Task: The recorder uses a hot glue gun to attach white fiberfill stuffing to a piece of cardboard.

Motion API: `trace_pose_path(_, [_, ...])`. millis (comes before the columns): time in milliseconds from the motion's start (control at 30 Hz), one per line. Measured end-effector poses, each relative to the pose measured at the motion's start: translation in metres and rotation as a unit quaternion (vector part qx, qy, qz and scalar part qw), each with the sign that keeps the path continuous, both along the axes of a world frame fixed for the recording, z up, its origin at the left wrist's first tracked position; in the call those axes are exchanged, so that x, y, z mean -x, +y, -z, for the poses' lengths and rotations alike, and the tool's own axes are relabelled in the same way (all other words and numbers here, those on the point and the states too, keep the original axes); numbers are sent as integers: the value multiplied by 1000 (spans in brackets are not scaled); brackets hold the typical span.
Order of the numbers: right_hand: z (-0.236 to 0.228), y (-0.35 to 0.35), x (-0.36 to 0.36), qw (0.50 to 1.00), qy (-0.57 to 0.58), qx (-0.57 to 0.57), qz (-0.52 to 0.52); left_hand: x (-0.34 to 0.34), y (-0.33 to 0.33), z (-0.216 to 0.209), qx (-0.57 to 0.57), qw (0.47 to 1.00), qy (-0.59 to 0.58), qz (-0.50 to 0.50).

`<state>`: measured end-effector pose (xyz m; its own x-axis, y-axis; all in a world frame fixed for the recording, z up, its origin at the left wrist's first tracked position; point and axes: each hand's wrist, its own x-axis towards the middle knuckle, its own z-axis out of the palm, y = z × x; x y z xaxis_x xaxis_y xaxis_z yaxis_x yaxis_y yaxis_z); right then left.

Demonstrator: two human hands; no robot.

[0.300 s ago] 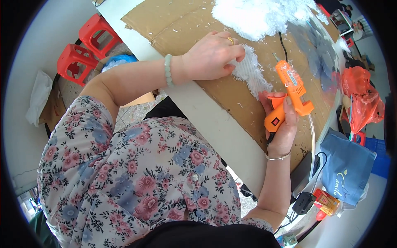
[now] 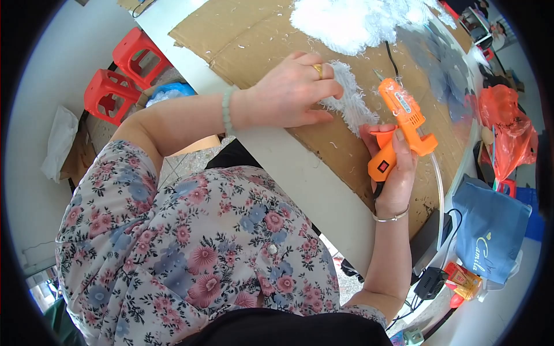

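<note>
Head view, only one. My left hand lies flat, fingers together, pressing a strip of white fluffy fringe onto a brown corrugated cardboard sheet; the fringe pokes out just past my fingertips. One gold ring on that hand, one pale beaded bracelet at the wrist. My right hand is clamped around the grip of one orange plastic glue gun, nozzle pointing away, just beside the fringe. A clear glue stick trails from the gun's back, past my right wrist, which wears one thin metal bangle. Beyond my left hand sits a big heap of white fluff. Two red plastic stools stand far left of my left forearm. One blue cloth bag lies right of my right wrist, with crumpled red plastic bags past it.
</note>
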<state>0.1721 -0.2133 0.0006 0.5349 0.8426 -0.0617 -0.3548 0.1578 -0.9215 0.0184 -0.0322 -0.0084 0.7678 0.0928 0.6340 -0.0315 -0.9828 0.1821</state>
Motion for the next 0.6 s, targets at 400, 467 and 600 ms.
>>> trace_pose_path(400, [-1,1,7,1000,-25,15,5,-19,24,2,108,992,38,-51])
trace_pose_path(467, [-3,1,9,999,-30,28,16,-13,32,-1,172,983,20,-59])
trace_pose_path(600, [-5,0,9,999,-27,21,19,13,42,-4,297,942,-64,-140])
